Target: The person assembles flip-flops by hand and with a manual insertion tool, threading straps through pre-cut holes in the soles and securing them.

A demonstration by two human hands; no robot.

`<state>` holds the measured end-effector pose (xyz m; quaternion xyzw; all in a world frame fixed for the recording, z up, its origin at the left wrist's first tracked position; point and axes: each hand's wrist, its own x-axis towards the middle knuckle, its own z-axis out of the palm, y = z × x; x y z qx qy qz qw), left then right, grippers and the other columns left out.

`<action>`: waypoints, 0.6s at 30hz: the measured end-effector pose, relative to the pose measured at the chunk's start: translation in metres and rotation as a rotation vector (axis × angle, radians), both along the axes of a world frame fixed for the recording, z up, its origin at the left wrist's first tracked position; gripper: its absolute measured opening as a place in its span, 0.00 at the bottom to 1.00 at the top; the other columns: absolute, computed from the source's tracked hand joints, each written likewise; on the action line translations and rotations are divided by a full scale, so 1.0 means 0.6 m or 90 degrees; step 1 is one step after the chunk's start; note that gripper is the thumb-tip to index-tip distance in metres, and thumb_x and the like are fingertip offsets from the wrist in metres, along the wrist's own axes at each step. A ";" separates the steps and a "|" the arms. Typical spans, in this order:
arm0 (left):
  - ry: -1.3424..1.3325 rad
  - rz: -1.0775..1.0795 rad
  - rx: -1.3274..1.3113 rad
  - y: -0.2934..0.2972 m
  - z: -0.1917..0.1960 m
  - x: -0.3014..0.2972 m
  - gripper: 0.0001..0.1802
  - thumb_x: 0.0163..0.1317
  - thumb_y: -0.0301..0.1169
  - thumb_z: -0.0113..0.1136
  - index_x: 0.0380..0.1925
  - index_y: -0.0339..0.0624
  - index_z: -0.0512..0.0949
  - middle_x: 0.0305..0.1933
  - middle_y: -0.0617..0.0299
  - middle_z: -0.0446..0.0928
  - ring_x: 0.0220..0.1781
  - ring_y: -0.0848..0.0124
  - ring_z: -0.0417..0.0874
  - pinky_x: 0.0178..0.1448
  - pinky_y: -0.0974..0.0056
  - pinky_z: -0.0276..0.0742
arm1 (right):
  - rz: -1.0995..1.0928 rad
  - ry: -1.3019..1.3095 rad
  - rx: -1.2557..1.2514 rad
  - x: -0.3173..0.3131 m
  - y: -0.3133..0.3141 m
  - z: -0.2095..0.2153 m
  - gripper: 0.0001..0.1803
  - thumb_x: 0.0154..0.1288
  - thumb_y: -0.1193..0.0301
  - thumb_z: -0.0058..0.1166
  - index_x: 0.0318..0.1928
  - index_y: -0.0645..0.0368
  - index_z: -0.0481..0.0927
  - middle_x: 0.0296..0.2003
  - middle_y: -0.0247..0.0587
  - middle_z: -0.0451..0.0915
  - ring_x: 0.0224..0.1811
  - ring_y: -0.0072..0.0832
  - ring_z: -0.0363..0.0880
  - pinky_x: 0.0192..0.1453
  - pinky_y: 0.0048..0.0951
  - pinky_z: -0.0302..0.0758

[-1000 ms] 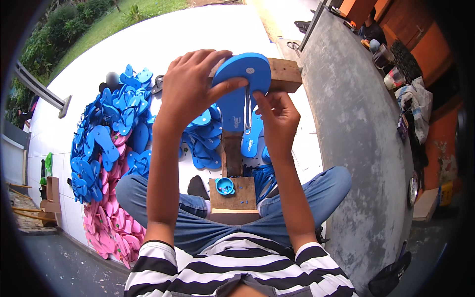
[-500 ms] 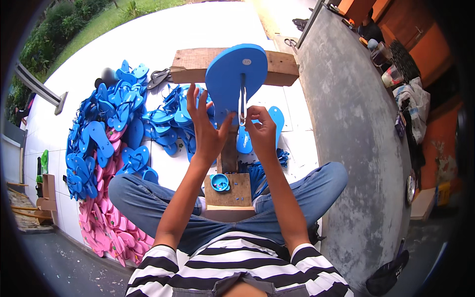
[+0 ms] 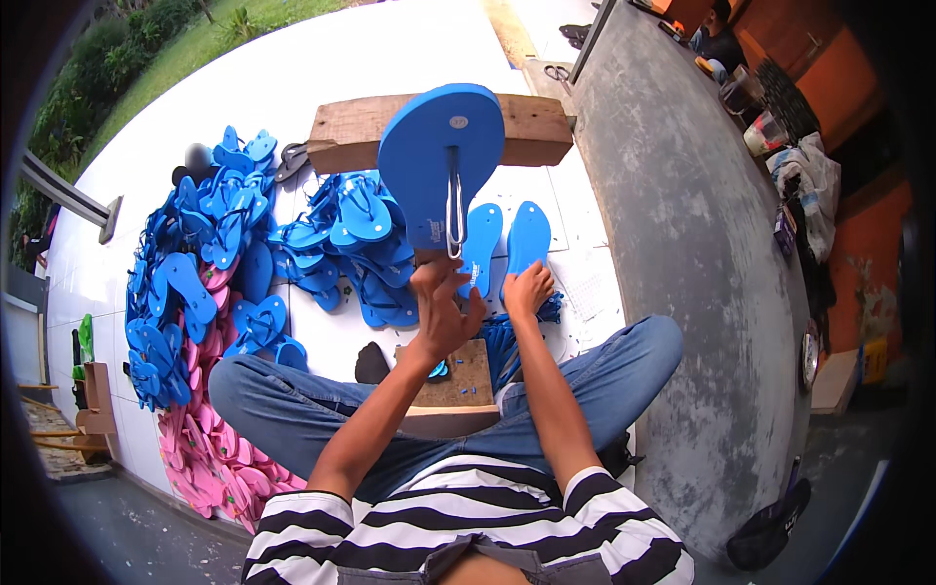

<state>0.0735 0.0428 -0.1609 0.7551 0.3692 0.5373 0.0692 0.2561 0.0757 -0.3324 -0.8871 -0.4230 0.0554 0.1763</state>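
Observation:
A blue flip-flop sole [image 3: 424, 166] is propped against the wooden crossbar [image 3: 341, 127] in front of me. Down its middle runs a narrow pale metal loop [image 3: 455, 210]. My left hand [image 3: 447, 310] is just below that sole's lower end, fingers bent and thumb apart, with nothing visible in it. Farther right, my right hand [image 3: 529, 288] grips the lower end of a loose blue sole [image 3: 528, 234] on the floor. Another blue sole [image 3: 482, 239] lies to its left. Behind my left wrist, a small blue cup [image 3: 439, 370] is mostly hidden.
Piles of blue flip-flops [image 3: 200, 224] and pink flip-flops [image 3: 219, 458] lie to the left. Blue straps [image 3: 499, 346] are bundled beside the wooden base [image 3: 458, 375] between my legs. Scissors [image 3: 558, 74] lie at the back. A grey ledge [image 3: 692, 292] runs along the right.
My right hand has left the metal loop and moved down and right onto a loose sole. My left hand has dropped from beside the propped sole to below it.

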 end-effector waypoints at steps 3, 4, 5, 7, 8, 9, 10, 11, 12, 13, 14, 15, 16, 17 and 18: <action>-0.046 -0.087 -0.223 -0.011 0.013 0.027 0.19 0.57 0.22 0.59 0.50 0.39 0.71 0.53 0.52 0.71 0.44 0.56 0.74 0.49 0.57 0.73 | -0.093 0.173 -0.005 0.012 0.015 0.041 0.53 0.49 0.51 0.69 0.68 0.67 0.59 0.58 0.59 0.67 0.63 0.54 0.63 0.66 0.52 0.62; -0.099 -0.117 -0.310 -0.009 0.014 0.035 0.18 0.57 0.22 0.58 0.49 0.39 0.72 0.53 0.53 0.72 0.40 0.58 0.76 0.45 0.58 0.76 | -0.064 0.111 -0.016 0.012 0.014 0.041 0.54 0.49 0.50 0.69 0.69 0.66 0.58 0.59 0.60 0.67 0.63 0.54 0.63 0.66 0.52 0.61; -0.073 -0.091 -0.269 0.001 -0.013 0.037 0.18 0.58 0.21 0.58 0.50 0.41 0.72 0.53 0.53 0.72 0.33 0.63 0.76 0.37 0.61 0.77 | -0.033 0.049 -0.027 0.009 0.012 0.043 0.55 0.49 0.49 0.69 0.70 0.65 0.57 0.60 0.60 0.66 0.63 0.54 0.63 0.66 0.53 0.60; -0.116 -0.097 -0.366 0.003 -0.032 0.042 0.18 0.59 0.21 0.58 0.50 0.41 0.73 0.54 0.53 0.71 0.35 0.65 0.76 0.37 0.62 0.76 | -0.035 -0.002 -0.081 0.022 0.009 0.029 0.55 0.52 0.48 0.67 0.72 0.64 0.54 0.62 0.61 0.65 0.65 0.53 0.62 0.66 0.54 0.58; -0.134 -0.100 -0.413 0.006 -0.037 0.043 0.18 0.59 0.21 0.58 0.50 0.41 0.73 0.54 0.54 0.71 0.36 0.67 0.76 0.37 0.62 0.76 | -0.036 0.004 -0.082 0.037 0.008 0.016 0.54 0.53 0.49 0.67 0.72 0.64 0.55 0.62 0.60 0.66 0.65 0.52 0.62 0.66 0.53 0.58; -0.120 -0.092 -0.366 0.009 -0.039 0.042 0.17 0.60 0.22 0.58 0.50 0.41 0.73 0.52 0.54 0.73 0.34 0.69 0.76 0.35 0.63 0.74 | -0.031 0.017 -0.085 0.047 0.004 -0.001 0.52 0.54 0.50 0.66 0.71 0.64 0.55 0.62 0.60 0.66 0.65 0.51 0.63 0.65 0.52 0.58; -0.121 -0.094 -0.396 0.010 -0.039 0.038 0.16 0.61 0.21 0.58 0.50 0.40 0.73 0.50 0.56 0.74 0.34 0.72 0.76 0.35 0.65 0.74 | -0.024 0.032 -0.091 0.048 -0.002 -0.004 0.51 0.55 0.51 0.66 0.71 0.64 0.56 0.61 0.59 0.67 0.65 0.51 0.63 0.65 0.51 0.58; -0.122 -0.097 -0.425 0.014 -0.038 0.036 0.15 0.62 0.21 0.57 0.50 0.39 0.73 0.49 0.57 0.75 0.34 0.74 0.75 0.36 0.67 0.74 | -0.024 0.007 -0.072 0.051 -0.005 -0.006 0.48 0.57 0.54 0.65 0.71 0.64 0.57 0.59 0.56 0.69 0.63 0.49 0.65 0.64 0.49 0.58; -0.124 -0.101 -0.456 0.014 -0.039 0.033 0.15 0.63 0.21 0.57 0.50 0.39 0.73 0.47 0.58 0.75 0.34 0.76 0.74 0.36 0.69 0.73 | -0.029 -0.001 -0.073 0.049 -0.006 0.000 0.48 0.57 0.55 0.66 0.70 0.65 0.57 0.57 0.57 0.69 0.61 0.49 0.66 0.62 0.48 0.61; -0.122 -0.129 -0.476 0.020 -0.048 0.026 0.16 0.64 0.23 0.58 0.52 0.38 0.73 0.47 0.58 0.77 0.33 0.77 0.75 0.37 0.69 0.74 | -0.036 -0.004 -0.027 0.038 -0.005 0.022 0.48 0.57 0.57 0.65 0.70 0.66 0.55 0.56 0.58 0.69 0.60 0.50 0.66 0.62 0.49 0.62; -0.127 -0.137 -0.490 0.022 -0.057 0.021 0.17 0.63 0.24 0.59 0.52 0.38 0.73 0.47 0.57 0.78 0.32 0.75 0.76 0.35 0.67 0.74 | -0.044 -0.008 0.020 0.027 -0.007 0.045 0.49 0.57 0.58 0.65 0.70 0.67 0.53 0.55 0.60 0.69 0.59 0.52 0.66 0.62 0.49 0.63; -0.135 -0.151 -0.504 0.023 -0.057 0.022 0.18 0.63 0.25 0.60 0.53 0.38 0.73 0.48 0.56 0.78 0.32 0.74 0.77 0.34 0.65 0.74 | -0.050 0.046 0.091 0.019 -0.011 0.070 0.49 0.57 0.60 0.65 0.70 0.68 0.51 0.55 0.61 0.67 0.59 0.53 0.65 0.62 0.49 0.63; -0.143 -0.167 -0.518 0.024 -0.055 0.025 0.19 0.62 0.26 0.61 0.53 0.39 0.73 0.48 0.55 0.79 0.31 0.72 0.77 0.33 0.64 0.74 | -0.057 0.100 0.161 0.006 -0.016 0.094 0.49 0.57 0.62 0.65 0.70 0.69 0.49 0.55 0.63 0.66 0.59 0.54 0.65 0.62 0.50 0.64; -0.168 -0.171 -0.519 0.024 -0.044 0.028 0.19 0.63 0.27 0.62 0.54 0.39 0.74 0.47 0.56 0.80 0.31 0.72 0.78 0.33 0.64 0.74 | -0.062 0.154 0.231 -0.011 -0.020 0.123 0.50 0.57 0.64 0.65 0.70 0.70 0.47 0.56 0.65 0.65 0.59 0.55 0.64 0.62 0.50 0.64; -0.197 -0.172 -0.518 0.023 -0.020 0.032 0.19 0.63 0.28 0.62 0.54 0.39 0.74 0.47 0.56 0.80 0.32 0.72 0.78 0.34 0.64 0.75 | -0.028 0.268 0.334 -0.037 -0.036 0.173 0.52 0.54 0.67 0.66 0.70 0.71 0.45 0.59 0.67 0.60 0.59 0.54 0.62 0.64 0.50 0.62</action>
